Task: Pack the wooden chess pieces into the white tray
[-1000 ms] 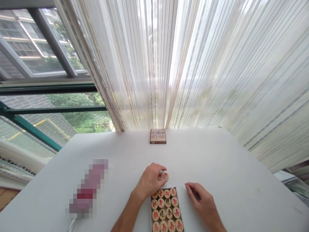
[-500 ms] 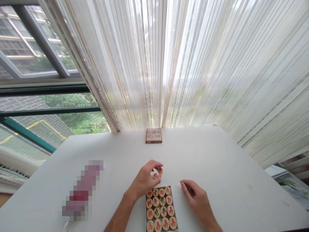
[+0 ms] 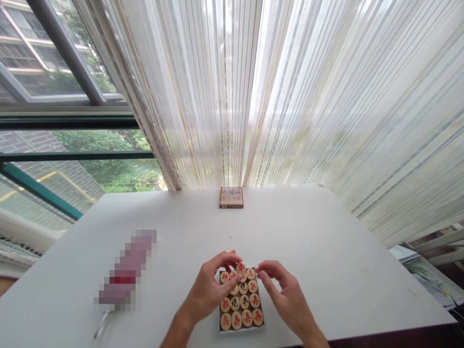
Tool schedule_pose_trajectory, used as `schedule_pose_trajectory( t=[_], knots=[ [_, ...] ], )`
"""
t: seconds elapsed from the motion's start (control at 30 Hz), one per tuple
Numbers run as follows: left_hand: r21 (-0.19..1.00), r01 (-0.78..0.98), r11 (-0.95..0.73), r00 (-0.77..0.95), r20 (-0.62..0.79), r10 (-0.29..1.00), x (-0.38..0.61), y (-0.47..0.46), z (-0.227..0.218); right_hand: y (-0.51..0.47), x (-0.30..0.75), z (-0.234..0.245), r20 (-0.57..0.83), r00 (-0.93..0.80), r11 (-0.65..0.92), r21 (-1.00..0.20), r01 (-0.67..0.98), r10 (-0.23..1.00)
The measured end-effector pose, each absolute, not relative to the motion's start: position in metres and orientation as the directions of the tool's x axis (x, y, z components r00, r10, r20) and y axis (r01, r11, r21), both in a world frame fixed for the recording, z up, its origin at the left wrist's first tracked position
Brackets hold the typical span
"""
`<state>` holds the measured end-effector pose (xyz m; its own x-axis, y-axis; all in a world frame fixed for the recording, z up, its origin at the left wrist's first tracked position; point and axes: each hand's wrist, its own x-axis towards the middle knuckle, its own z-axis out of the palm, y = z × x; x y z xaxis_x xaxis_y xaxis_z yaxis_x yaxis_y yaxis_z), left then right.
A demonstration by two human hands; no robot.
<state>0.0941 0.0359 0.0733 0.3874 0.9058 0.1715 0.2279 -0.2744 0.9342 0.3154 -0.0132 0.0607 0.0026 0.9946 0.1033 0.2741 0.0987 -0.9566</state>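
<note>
My left hand (image 3: 210, 287) is closed, pinching a round wooden Chinese chess piece (image 3: 241, 268) with a red character between thumb and fingers. The piece is held above the far rows of a shallow box (image 3: 242, 330). Rows of wooden chess pieces (image 3: 247, 317), with red or black characters, lie face up in that box, some of them hidden by my left hand. One more piece (image 3: 234, 252) shows partly behind my left fingers, beyond the box. At the box's right far corner is my right hand (image 3: 288, 295), its thumb and forefinger slightly apart with no piece visible between them.
A small flat printed box (image 3: 231, 197) lies at the far edge of the white table (image 3: 326, 241). To the left is a blurred-out pinkish long object (image 3: 125, 270) with a pale cord (image 3: 102, 325). Sheer striped curtains (image 3: 290, 96) hang behind the table.
My left hand has come back over the box with one piece; the other piece it was at now sits behind the fingers. My right hand has moved left to the box's edge.
</note>
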Motion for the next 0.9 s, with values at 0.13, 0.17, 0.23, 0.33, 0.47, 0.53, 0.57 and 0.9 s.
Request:
schedule_pose_trajectory(
  t=[0.13,0.17,0.23,0.33,0.47,0.53,0.57,0.9],
  knots=[
    [0.922,0.270,-0.278,0.386,0.161,0.908,0.092,0.027,0.073,-0.011,0.298,0.074,0.104,-0.088,0.114,-0.986,0.121,0.991],
    [0.919,0.278,-0.279,0.384,0.160,0.909,0.091,0.025,0.072,-0.010,0.294,0.075,0.105,-0.097,0.115,-0.988,0.106,0.990],
    [0.915,0.284,-0.288,0.378,0.169,0.910,0.089,0.023,0.072,-0.008,0.287,0.077,0.107,-0.109,0.117,-0.989,0.093,0.988],
    [0.903,0.289,-0.319,0.355,0.208,0.911,0.085,0.022,0.068,-0.006,0.281,0.078,0.093,-0.127,0.105,-0.991,0.086,0.988],
    [0.865,0.337,-0.373,0.298,0.277,0.913,0.075,0.022,0.058,-0.006,0.280,0.073,0.113,-0.126,0.124,-0.989,0.086,0.986],
    [0.854,0.375,-0.360,0.251,0.280,0.927,0.068,0.022,0.050,-0.007,0.283,0.069,0.138,-0.120,0.148,-0.985,0.086,0.983],
    [0.853,0.394,-0.343,0.221,0.275,0.936,0.065,0.022,0.045,-0.006,0.284,0.068,0.144,-0.119,0.155,-0.984,0.088,0.982],
    [0.876,0.423,-0.231,0.077,0.220,0.973,0.053,0.019,0.012,-0.013,0.295,0.057,0.095,-0.054,0.104,-0.973,0.206,0.994]
  ],
)
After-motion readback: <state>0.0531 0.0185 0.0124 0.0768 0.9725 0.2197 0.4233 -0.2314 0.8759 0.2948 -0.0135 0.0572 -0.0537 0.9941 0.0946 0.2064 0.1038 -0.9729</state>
